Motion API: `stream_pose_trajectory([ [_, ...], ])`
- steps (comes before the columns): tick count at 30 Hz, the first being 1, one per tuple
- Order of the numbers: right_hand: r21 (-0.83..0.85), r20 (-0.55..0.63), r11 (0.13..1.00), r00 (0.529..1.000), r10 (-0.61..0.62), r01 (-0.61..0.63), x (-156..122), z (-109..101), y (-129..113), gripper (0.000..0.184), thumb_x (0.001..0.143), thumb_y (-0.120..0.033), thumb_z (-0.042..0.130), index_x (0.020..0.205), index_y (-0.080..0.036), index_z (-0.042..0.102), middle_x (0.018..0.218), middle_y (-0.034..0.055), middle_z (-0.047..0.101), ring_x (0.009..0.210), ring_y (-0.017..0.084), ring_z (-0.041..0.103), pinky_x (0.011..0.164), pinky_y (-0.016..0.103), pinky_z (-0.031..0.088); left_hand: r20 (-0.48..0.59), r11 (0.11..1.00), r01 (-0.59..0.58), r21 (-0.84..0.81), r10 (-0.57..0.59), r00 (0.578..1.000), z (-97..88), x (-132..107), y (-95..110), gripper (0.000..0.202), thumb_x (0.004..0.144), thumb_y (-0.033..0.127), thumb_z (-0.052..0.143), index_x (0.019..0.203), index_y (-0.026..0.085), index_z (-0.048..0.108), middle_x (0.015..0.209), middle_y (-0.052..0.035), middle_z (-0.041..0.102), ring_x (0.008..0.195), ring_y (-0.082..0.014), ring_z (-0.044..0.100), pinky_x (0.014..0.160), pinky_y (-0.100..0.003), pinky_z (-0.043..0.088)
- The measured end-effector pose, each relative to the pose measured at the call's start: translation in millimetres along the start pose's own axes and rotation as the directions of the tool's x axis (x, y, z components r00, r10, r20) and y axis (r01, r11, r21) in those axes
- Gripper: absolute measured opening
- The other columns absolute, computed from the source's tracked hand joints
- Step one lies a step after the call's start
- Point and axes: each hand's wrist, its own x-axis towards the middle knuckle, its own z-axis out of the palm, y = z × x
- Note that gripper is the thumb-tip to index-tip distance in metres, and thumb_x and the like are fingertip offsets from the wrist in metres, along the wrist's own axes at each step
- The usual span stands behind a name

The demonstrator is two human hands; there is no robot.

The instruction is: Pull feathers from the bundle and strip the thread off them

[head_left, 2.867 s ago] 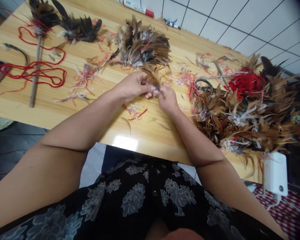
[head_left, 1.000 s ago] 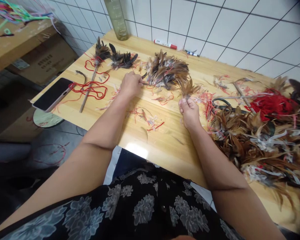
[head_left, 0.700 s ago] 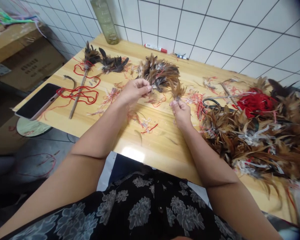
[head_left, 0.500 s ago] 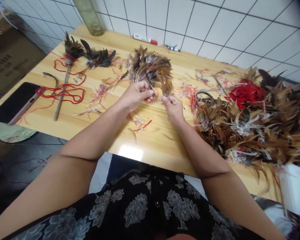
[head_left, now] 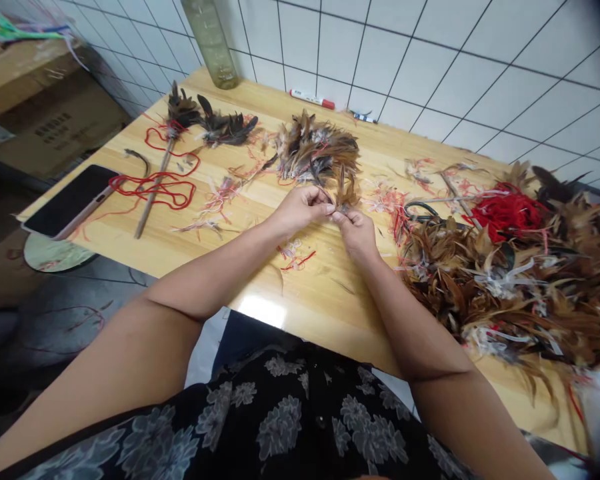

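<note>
My right hand (head_left: 356, 232) is closed in a pinch on the base of a small bunch of brown feathers (head_left: 347, 189), which points up from the fingertips. Close beside it, my left hand (head_left: 305, 210) pinches a thin dark feather (head_left: 319, 176); its fingertips meet those of the right hand. Just beyond both hands lies a larger pile of brown and black feathers (head_left: 320, 143), pale quills toward the left. Scraps of red and white thread (head_left: 295, 257) are on the table below the hands.
To the left lie a phone (head_left: 67, 200), a stick (head_left: 154, 190) with black feathers and red cord (head_left: 177, 193). A big feather heap (head_left: 510, 280), red string (head_left: 510, 210) and scissors (head_left: 425, 212) are at right. A bottle (head_left: 213, 47) and markers (head_left: 313, 99) stand or lie by the tiled wall.
My hands have come together from a small gap, and the left hand has moved away from the feather pile with a dark feather. The whole view has shifted slightly.
</note>
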Motion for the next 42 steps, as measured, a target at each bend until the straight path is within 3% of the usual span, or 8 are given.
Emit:
stream_pose_trajectory([
  [7,-0.113,-0.027,0.988,0.993,-0.112,0.108,-1.1,-5.5,-0.5,0.047,0.076,-0.063,0.08,0.059,-0.025,0.059,0.068,-0.0005,0.056,0.075,0.017,0.049,0.08,0.037,0.039,0.005,1.0,0.005,-0.028,-0.005,1.0,2.5,-1.2,-1.5,0.054,0.056,0.048,0.118,0.074,0.016,0.078,0.076,-0.0021,0.074,0.074,-0.0162,0.063,0.075,-0.03,0.047],
  [11,-0.032,-0.001,0.998,0.998,-0.057,0.057,0.0,-4.3,-1.0,0.061,0.072,-0.077,0.087,0.06,-0.024,0.06,0.071,-0.0009,0.059,0.08,0.018,0.055,0.088,0.038,0.046,0.031,0.994,0.032,-0.1,-0.029,0.999,4.5,-0.3,-1.1,0.058,0.051,0.05,0.121,0.077,0.016,0.083,0.079,-0.003,0.077,0.079,-0.0168,0.068,0.081,-0.03,0.053],
  [16,0.128,0.06,0.992,0.998,-0.003,-0.005,0.3,-0.1,-6.5,0.064,0.059,-0.078,0.098,0.069,-0.025,0.063,0.08,0.0006,0.074,0.091,0.022,0.068,0.099,0.04,0.055,0.083,0.988,0.01,-0.152,0.003,0.997,4.9,3.9,-2.1,0.062,0.047,0.053,0.124,0.076,0.016,0.083,0.079,-0.002,0.077,0.077,-0.0152,0.067,0.081,-0.028,0.053],
  [18,0.164,0.087,0.986,0.996,0.007,-0.021,-0.7,0.9,-10.8,0.064,0.057,-0.075,0.1,0.069,-0.025,0.061,0.073,-0.001,0.068,0.089,0.022,0.067,0.097,0.04,0.057,0.102,0.987,0.001,-0.163,0.016,0.995,4.5,5.0,-2.1,0.062,0.048,0.053,0.124,0.077,0.016,0.083,0.078,-0.0017,0.076,0.076,-0.0148,0.067,0.08,-0.028,0.053],
  [23,0.162,0.063,0.986,0.997,0.039,-0.049,-3.8,1.7,-16.9,0.057,0.06,-0.068,0.094,0.065,-0.028,0.055,0.057,-0.0083,0.035,0.075,0.017,0.054,0.082,0.036,0.053,0.087,0.99,-0.011,-0.142,0.023,0.996,2.3,5.7,-1.4,0.066,0.049,0.059,0.124,0.078,0.016,0.083,0.077,-0.0012,0.078,0.074,-0.0134,0.068,0.077,-0.026,0.053],
  [29,0.181,-0.01,0.982,0.998,0.061,-0.058,-3.4,3.5,-10.8,0.064,0.053,-0.072,0.1,0.061,-0.024,0.059,0.069,-0.0018,0.063,0.076,0.014,0.055,0.083,0.034,0.048,0.069,0.995,-0.022,-0.097,0.029,0.997,0.2,4.8,0.2,0.067,0.049,0.063,0.123,0.075,0.016,0.083,0.077,-0.0022,0.08,0.075,-0.0137,0.069,0.077,-0.026,0.053],
  [37,0.166,0.058,0.986,0.998,-0.026,0.016,1.0,4.8,-0.9,0.042,0.067,-0.063,0.085,0.075,-0.026,0.066,0.079,0.0022,0.071,0.085,0.021,0.062,0.094,0.042,0.055,0.08,0.995,-0.064,-0.075,0.07,0.994,-1.4,6.9,-3.7,0.066,0.053,0.063,0.121,0.076,0.016,0.081,0.077,-0.0014,0.076,0.074,-0.0146,0.066,0.077,-0.028,0.052],
  [42,-0.028,0.098,0.997,0.993,-0.069,0.072,1.4,-0.6,1.1,0.037,0.075,-0.061,0.075,0.077,-0.024,0.069,0.085,0.0046,0.069,0.09,0.023,0.062,0.096,0.043,0.048,0.107,0.997,-0.051,-0.063,0.057,0.993,0.5,5.7,-6.7,0.069,0.052,0.062,0.121,0.076,0.016,0.078,0.074,0.0002,0.072,0.071,-0.0136,0.063,0.073,-0.028,0.05],
])
